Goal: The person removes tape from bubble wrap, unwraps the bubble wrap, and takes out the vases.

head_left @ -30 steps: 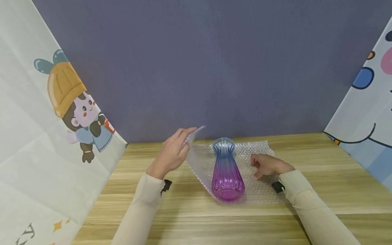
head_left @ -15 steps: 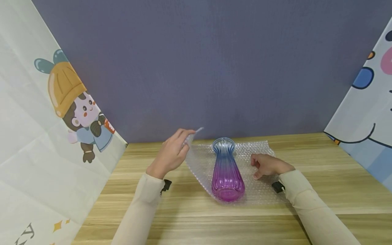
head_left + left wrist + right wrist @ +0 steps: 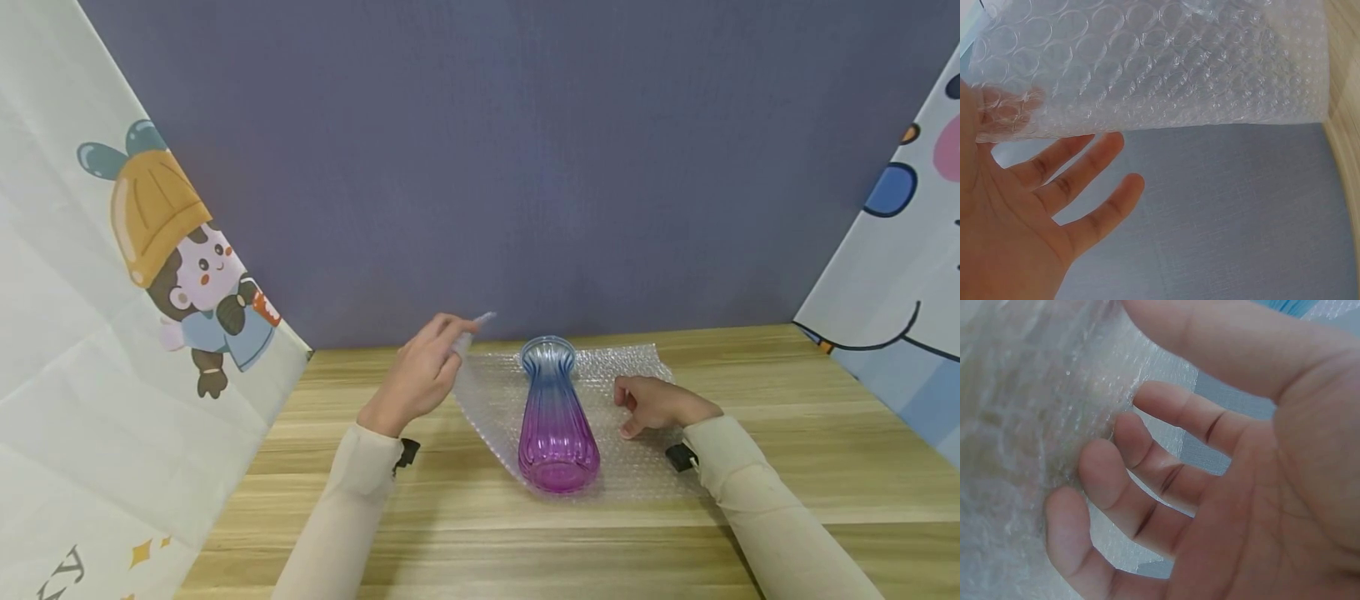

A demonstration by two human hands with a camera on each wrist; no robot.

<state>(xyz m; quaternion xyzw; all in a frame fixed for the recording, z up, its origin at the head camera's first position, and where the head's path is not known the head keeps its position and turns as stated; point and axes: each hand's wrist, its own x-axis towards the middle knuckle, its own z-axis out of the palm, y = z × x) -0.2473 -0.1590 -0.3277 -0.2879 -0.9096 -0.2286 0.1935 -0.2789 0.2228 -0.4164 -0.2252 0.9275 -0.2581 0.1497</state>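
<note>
A ribbed glass vase (image 3: 558, 433), fading from blue to purple, appears to lie on a sheet of bubble wrap (image 3: 487, 400), its narrow blue neck pointing at the back wall. My left hand (image 3: 420, 371) pinches the sheet's left edge between thumb and forefinger and holds it up off the table; in the left wrist view the other fingers are spread under the raised bubble wrap (image 3: 1147, 69). On the right side of the sheet rests my right hand (image 3: 660, 404). Its loosely bent fingers (image 3: 1104, 472) touch the plastic in the right wrist view, without gripping it.
The wooden table (image 3: 465, 542) ends at a dark grey-blue back wall (image 3: 525, 167). White printed panels stand at the left (image 3: 60, 333) and right (image 3: 892, 275) sides. A black strap piece (image 3: 681, 457) sits at the right wrist.
The raised edge of the bubble wrap has dropped very slightly and shifted left with my left hand. My right hand and the vase stay in place.
</note>
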